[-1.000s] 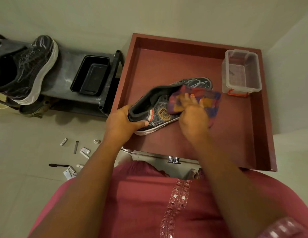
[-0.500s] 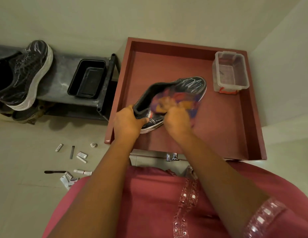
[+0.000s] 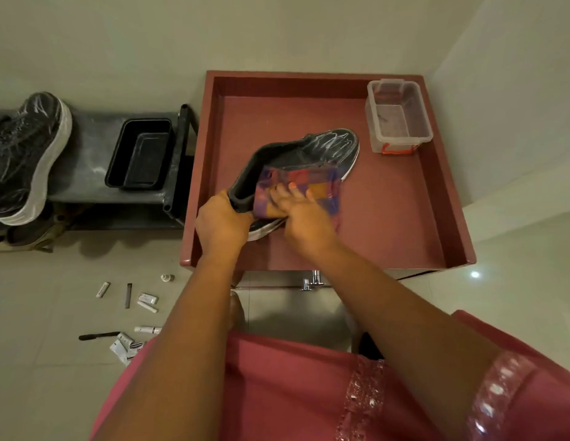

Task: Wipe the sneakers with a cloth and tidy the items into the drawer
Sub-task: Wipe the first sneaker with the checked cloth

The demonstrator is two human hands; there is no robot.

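Pale tiled floor (image 3: 54,313) and plain walls, reddish pull-out drawer (image 3: 404,237) open in the middle. Sneaker (image 3: 328,144) sits inside the drawer at about centre, heel toward 7 o'clock, toe toward 1 o'clock, tilted up on its side. Left hand (image 3: 221,222) grips the heel collar, fingers curled round the rim; right hand (image 3: 304,214) presses a checked cloth (image 3: 312,183) flat against the shoe's side, fingers fairly straight. Hands close together, each on its own thing. Judgement: wiping step in progress on this shoe, not finished. Second sneaker (image 3: 29,157) sits well apart at 9 o'clock on a grey shelf (image 3: 86,167); can't tell if it's been wiped. Tidying looks barely begun: small tubes and sachets (image 3: 147,302) plus a dark stick-like tool (image 3: 99,336) lie scattered on the floor at 8 o'clock, outside the drawer. Clear plastic box (image 3: 399,114) at 1 o'clock in the drawer's far right corner, nearly empty, contents too small to tell. Black tray (image 3: 139,154) on the shelf just left of the drawer. Chrome drawer handle (image 3: 310,281) at 6 o'clock below the drawer front. Pink garment (image 3: 277,393) fills the bottom.
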